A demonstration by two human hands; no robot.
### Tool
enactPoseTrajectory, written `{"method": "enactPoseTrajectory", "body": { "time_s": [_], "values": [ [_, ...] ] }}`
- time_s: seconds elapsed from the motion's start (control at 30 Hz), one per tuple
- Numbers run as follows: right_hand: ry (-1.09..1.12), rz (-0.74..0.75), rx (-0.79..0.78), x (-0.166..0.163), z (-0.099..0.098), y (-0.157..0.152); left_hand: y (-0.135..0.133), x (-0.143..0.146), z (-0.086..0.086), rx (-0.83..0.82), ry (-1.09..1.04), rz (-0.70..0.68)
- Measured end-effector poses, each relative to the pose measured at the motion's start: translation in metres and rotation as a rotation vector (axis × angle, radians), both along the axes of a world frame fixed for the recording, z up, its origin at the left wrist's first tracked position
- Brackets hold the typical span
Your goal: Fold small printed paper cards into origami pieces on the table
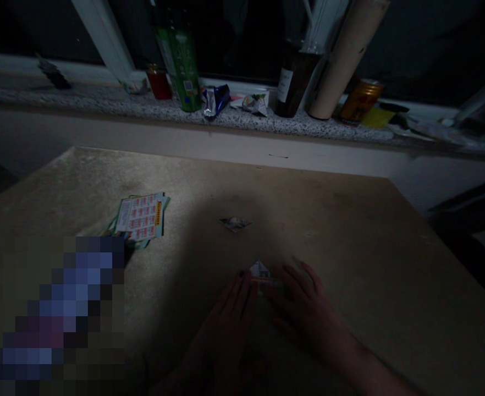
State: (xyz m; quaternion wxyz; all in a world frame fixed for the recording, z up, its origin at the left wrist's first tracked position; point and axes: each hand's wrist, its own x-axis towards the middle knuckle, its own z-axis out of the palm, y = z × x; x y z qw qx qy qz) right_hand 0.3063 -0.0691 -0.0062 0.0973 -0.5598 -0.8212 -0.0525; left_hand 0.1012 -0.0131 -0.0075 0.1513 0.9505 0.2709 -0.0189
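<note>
A small printed paper (259, 270), its top folded to a point, lies on the table between my two hands. My left hand (232, 308) rests on its left side, fingers stretched out and close together. On the right edge of the paper lie the fingertips of my right hand (304, 308), with the fingers spread. Farther back sits a second folded piece of paper (235, 223), shaped like a flat diamond, which neither hand touches. The dim light and my shadow hide the fine creases.
A pile of printed tickets (141, 217) lies on the table (341, 220) at left. Along the windowsill (242, 121) stand a green bottle (185, 77), a dark bottle (294, 82), a cardboard tube (345, 60) and a golden can (361, 103). The lower left is pixelated.
</note>
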Motion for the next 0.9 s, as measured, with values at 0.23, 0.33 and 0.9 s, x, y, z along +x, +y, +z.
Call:
{"method": "enactPoseTrajectory", "body": {
  "time_s": [0.23,0.33,0.9],
  "values": [
    [0.027,-0.008,-0.015,0.001,0.003,-0.002,-0.002,-0.002,-0.005,0.068,-0.032,-0.015],
    [0.016,-0.027,0.030,0.002,0.001,-0.003,-0.002,-0.003,-0.004,0.073,-0.059,-0.013],
    [0.027,-0.092,0.094,0.007,-0.004,-0.010,-0.003,-0.002,0.000,0.073,-0.029,-0.001]
  ]
}}
